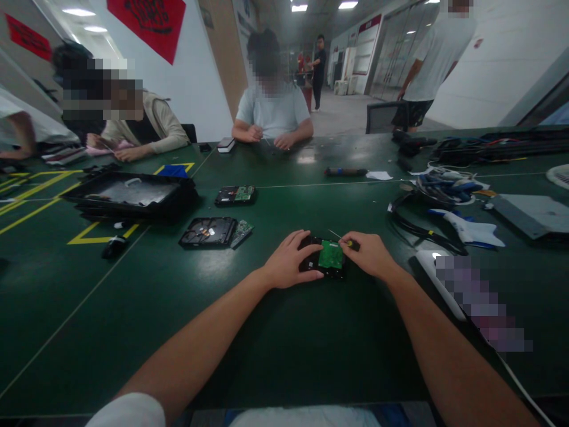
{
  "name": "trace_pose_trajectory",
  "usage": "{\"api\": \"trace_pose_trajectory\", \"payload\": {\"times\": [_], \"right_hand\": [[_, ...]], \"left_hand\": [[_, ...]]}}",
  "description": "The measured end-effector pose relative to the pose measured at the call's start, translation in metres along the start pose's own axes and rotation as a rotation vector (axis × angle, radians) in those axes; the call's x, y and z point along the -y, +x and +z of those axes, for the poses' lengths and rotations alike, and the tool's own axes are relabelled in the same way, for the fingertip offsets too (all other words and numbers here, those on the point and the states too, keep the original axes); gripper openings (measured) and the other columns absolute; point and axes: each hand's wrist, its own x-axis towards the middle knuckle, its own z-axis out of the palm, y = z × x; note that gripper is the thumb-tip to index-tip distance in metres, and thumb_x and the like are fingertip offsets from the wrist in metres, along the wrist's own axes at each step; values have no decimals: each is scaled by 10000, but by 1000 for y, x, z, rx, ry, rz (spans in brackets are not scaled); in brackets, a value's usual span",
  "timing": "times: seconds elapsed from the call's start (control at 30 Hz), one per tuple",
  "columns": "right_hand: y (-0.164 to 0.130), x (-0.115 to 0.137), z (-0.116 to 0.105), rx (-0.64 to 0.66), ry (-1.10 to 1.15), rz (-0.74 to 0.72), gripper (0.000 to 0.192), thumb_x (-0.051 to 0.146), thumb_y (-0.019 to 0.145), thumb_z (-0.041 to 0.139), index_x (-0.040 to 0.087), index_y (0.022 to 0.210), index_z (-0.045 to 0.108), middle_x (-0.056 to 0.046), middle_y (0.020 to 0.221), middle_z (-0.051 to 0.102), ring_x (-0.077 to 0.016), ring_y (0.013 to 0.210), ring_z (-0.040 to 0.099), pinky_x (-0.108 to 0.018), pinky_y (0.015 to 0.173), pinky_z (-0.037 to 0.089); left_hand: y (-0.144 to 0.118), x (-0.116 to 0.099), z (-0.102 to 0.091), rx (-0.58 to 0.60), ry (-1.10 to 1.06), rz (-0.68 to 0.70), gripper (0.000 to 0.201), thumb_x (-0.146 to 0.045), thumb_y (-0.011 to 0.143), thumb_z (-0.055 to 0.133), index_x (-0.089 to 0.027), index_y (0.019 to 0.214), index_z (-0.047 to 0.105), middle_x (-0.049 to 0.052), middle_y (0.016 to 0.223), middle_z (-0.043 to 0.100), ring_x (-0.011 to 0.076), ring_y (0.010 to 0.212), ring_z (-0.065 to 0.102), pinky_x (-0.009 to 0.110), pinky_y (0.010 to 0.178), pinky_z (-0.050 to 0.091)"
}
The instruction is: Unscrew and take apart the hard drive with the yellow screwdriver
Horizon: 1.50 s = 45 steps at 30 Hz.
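A black hard drive [313,264] with a green circuit board [331,255] on its upper face lies on the table in front of me. My left hand [291,261] grips the drive from its left side, thumb along the near edge and fingers across the top and far side. In my right hand [368,254] is a small screwdriver [353,244] with a yellow and black handle. Its thin shaft points up and left, above the board's far right corner. The fingertips of this hand are close to the board; whether they touch it I cannot tell.
Left of my hands lie an opened drive casing [208,231], a loose circuit board [242,233] and another hard drive [235,194]. Black trays [133,193] stand farther left. Cables [422,228], a glove [471,228] and a grey metal box [533,213] sit to the right. A person [272,112] works opposite.
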Motion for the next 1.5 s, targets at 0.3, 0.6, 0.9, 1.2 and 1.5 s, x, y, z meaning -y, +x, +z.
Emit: {"api": "trace_pose_trajectory", "payload": {"times": [0.3,0.6,0.9,1.2,1.5], "right_hand": [[2,-3,12,-39,170,174,190,382,988,633,244,993,764,-30,861,801,-224,723,728,-358,707,543],[3,-1,13,-65,230,246,191,434,969,665,259,987,740,-15,787,776,-217,631,705,-363,644,538],[9,-26,19,-379,178,317,390,303,825,694,193,1199,666,-155,1175,727,-307,1038,715,-461,921,584],[7,-15,5,-509,224,334,419,437,862,754,207,1207,686,-146,1133,769,-315,990,740,-489,940,588],[11,14,-11,-676,212,237,310,404,883,763,237,1136,700,-103,1103,775,-271,855,739,-445,873,605]], "left_hand": [[0,-1,-1,10,0,-4,816,-794,931,642,-333,1600,562,151,1779,305,438,1661,252,689,1303,334],[0,0,-2,11,2,-11,822,-797,920,655,-345,1600,563,132,1786,307,443,1659,253,690,1304,335],[1,-8,5,-96,32,-142,993,-849,878,655,-235,1639,481,193,1691,445,434,1593,370,663,1294,364],[-2,-18,-4,-87,25,-167,977,-699,868,745,-220,1652,416,178,1595,550,413,1494,488,626,1257,419],[-8,-54,14,-87,44,-260,982,-694,888,707,-176,1652,374,218,1669,483,467,1537,439,635,1252,417]]}}
